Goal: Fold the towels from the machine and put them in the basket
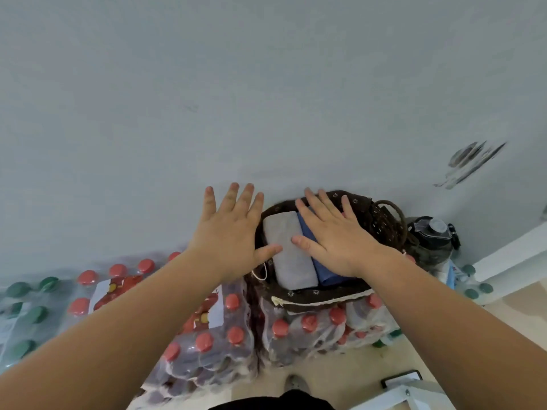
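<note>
Forearms extend, left hand (233,229) and right hand (340,241) splayed, empty, over folded gray towel (288,253) and blue towel (324,269) in the wicker basket (319,295), which could tip off bottle packs (310,324) if pressed.

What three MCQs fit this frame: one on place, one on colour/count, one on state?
1. The basket stands: A on bare floor; B on packs of red-capped bottles; C on a chair.
2. Folded in it: A one white towel; B four green towels; C a grey towel and a blue towel.
3. The left hand and right hand are: A open, fingers spread; B clenched fists; C gripping the basket's handle.
Key: B, wrapped bottle packs show right under the basket; C, the two lie side by side inside the rim; A, all fingers are straight and hold nothing.
</note>
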{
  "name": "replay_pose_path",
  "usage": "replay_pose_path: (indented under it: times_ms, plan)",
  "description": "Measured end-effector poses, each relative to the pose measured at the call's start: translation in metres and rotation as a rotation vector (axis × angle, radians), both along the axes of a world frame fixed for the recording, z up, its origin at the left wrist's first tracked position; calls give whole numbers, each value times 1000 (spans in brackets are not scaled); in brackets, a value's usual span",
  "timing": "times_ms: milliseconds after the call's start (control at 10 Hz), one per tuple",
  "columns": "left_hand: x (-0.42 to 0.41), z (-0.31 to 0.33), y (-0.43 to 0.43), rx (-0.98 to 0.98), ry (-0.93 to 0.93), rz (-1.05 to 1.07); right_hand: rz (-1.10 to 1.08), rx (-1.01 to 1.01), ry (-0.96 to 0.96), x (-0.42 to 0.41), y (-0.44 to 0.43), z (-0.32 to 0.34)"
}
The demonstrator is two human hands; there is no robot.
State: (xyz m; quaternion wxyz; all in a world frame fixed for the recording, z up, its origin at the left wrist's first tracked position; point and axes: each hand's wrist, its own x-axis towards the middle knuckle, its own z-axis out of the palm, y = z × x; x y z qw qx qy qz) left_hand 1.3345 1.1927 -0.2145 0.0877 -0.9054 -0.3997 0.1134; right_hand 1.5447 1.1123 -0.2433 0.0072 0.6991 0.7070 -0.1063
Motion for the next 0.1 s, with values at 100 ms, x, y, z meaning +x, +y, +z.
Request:
replay_pose_path:
  times_ms: [100]
  plan:
    - [-44, 9, 7, 10, -83, 3, -70, 56, 32, -32, -3, 14]
